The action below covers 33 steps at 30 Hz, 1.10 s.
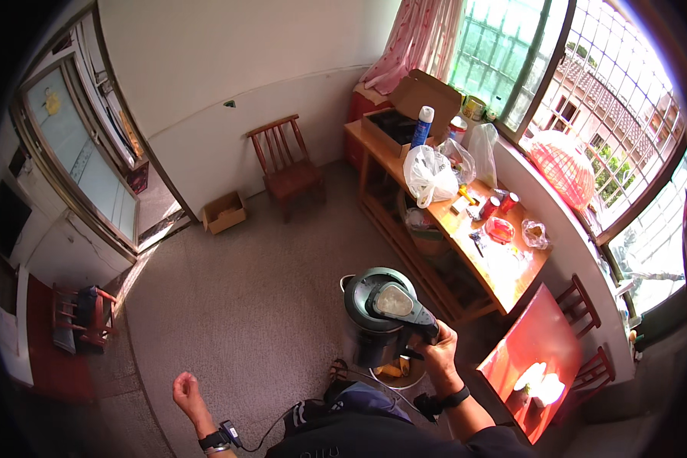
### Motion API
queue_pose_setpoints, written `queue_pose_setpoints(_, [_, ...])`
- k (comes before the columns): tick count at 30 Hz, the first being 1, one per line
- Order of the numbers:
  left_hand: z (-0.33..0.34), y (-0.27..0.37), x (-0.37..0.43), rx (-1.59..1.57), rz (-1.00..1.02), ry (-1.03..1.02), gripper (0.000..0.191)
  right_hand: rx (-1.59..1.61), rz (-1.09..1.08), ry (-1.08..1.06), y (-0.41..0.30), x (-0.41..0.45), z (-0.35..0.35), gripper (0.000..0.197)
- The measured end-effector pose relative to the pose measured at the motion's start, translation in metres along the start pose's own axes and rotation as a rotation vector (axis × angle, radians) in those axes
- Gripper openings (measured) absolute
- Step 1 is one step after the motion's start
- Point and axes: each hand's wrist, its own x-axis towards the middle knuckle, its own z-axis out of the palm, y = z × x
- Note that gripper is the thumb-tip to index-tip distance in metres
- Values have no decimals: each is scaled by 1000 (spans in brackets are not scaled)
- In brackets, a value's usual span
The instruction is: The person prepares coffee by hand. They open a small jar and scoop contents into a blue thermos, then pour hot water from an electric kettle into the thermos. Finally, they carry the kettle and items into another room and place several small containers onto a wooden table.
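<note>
My right hand (pixel 439 350) is closed around the dark handle of an electric kettle (pixel 372 338), held up in front of my body. The kettle's rounded lid faces me, with a grey oval panel on top. Partly hidden below and behind it, a round container (pixel 403 382) on the floor holds orange-yellow pieces. Off to the left, my left hand (pixel 188 392) hangs over the floor with its fingers curled and nothing visible in them. Each wrist wears a dark band, and a cable runs from the left one.
A wooden table (pixel 452 220) at the right carries plastic bags, red cans and a spray can (pixel 422 129). Nearer me is a red table (pixel 541 349). A wooden chair (pixel 292 172) and a cardboard box (pixel 224 213) stand by the wall, beside an open doorway.
</note>
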Motion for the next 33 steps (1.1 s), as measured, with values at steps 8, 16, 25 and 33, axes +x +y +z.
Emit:
queue_pose_setpoints(8, [123, 13, 92, 80, -70, -74, 18, -44, -19, 105, -10, 114, 38, 23])
queue_pose_setpoints(16, [321, 62, 239, 52, 38, -339, 22, -32, -28, 418, -9, 181, 52, 23])
queue_pose_setpoints(25, [624, 116, 261, -22, 160, -1035, 60, -116, -31, 772, -17, 235, 49, 15])
queue_pose_setpoints(33, [812, 157, 124, 156, 126, -1481, 103, -198, 20, 953, -17, 284, 4, 17])
